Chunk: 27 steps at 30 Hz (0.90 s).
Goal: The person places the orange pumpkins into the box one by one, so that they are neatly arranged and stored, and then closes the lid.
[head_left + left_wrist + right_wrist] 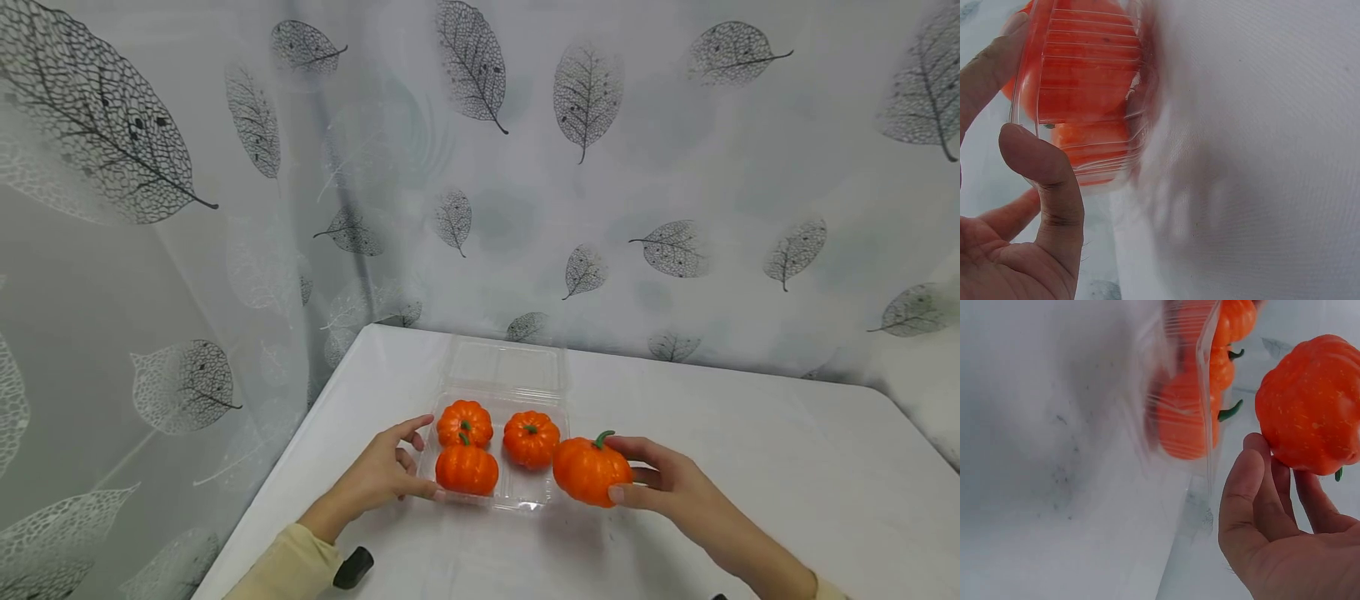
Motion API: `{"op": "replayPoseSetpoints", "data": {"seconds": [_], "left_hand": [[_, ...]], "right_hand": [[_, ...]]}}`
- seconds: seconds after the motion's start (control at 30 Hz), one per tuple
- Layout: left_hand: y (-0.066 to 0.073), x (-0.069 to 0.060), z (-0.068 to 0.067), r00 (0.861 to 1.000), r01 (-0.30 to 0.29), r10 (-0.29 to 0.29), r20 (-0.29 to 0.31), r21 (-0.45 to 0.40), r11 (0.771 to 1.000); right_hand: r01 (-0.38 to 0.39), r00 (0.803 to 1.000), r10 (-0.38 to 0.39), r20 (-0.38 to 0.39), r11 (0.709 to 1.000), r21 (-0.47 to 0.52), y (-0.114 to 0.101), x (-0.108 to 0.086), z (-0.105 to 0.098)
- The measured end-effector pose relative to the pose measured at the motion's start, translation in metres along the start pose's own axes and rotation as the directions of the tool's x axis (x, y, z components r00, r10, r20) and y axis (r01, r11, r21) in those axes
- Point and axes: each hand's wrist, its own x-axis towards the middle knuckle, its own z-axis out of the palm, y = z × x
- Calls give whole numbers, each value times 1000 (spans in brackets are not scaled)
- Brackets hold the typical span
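An orange toy pumpkin (592, 472) with a green stem is held in my right hand (663, 479), thumb in front and fingers behind, above the right side of a clear plastic container (513, 492). In the right wrist view this pumpkin (1313, 406) is lifted off the table, apart from the container wall. My left hand (382, 471) grips the container's left edge, thumb at the near corner and index finger farther back. Inside lie three more pumpkins: one at back left (465, 422), one at front left (467, 471), one at back right (531, 440).
The container's hinged clear lid (506, 365) lies folded back on the white table (720, 442). A leaf-patterned curtain (525, 183) hangs behind and to the left of the table. A small black object (353, 568) shows by the left sleeve.
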Motion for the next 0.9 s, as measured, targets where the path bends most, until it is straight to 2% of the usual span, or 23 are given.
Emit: {"op": "replayPoseSetpoints", "data": {"seconds": [0.27, 0.47, 0.67, 0.8, 0.9], "left_hand": [[2, 1, 1, 1000, -1, 1, -7, 5, 1000], [2, 2, 2, 1000, 10, -10, -13, 12, 1000], [2, 2, 3, 1000, 6, -6, -13, 10, 1000], [1, 2, 3, 1000, 0, 0, -9, 8, 1000], [0, 2, 3, 1000, -3, 3, -11, 7, 1000]], "right_hand": [[1, 998, -1, -67, 1000, 4, -10, 12, 9], [0, 995, 0, -96, 1000, -3, -6, 20, 18], [13, 988, -34, -148, 990, -140, 0, 27, 32], [12, 983, -62, -172, 961, -278, 4, 29, 40], [38, 981, -101, -167, 939, -342, 7, 30, 46]]}}
